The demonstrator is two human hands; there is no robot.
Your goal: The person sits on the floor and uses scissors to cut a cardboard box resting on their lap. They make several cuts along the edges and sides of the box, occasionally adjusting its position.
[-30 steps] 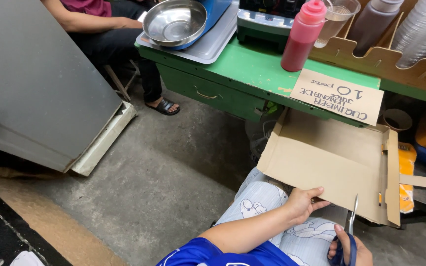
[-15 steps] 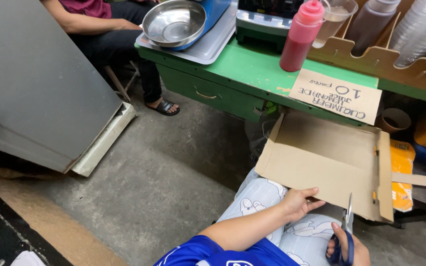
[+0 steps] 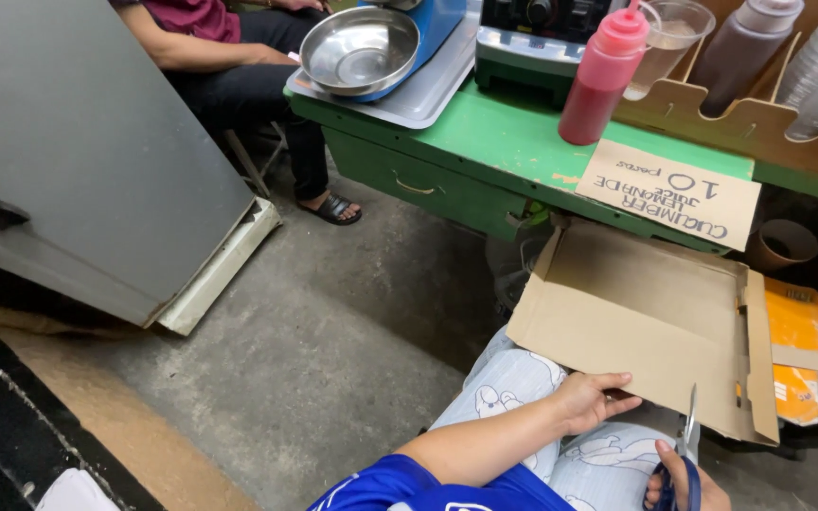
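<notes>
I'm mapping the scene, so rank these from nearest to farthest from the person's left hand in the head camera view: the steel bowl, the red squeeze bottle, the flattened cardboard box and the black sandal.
From the left hand:
1. Flattened cardboard box, gripped at its near edge.
2. Red squeeze bottle, up on the green table.
3. Black sandal and steel bowl: the sandal on the floor to the left seems closer than the bowl at the table's far left, but it is too close to call.

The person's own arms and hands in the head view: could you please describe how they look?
Both hands are bare, without gloves, rings or a watch in view. The left hand leads to a bare forearm and a bright blue short sleeve. Only part of the right hand shows at the bottom edge.
</notes>
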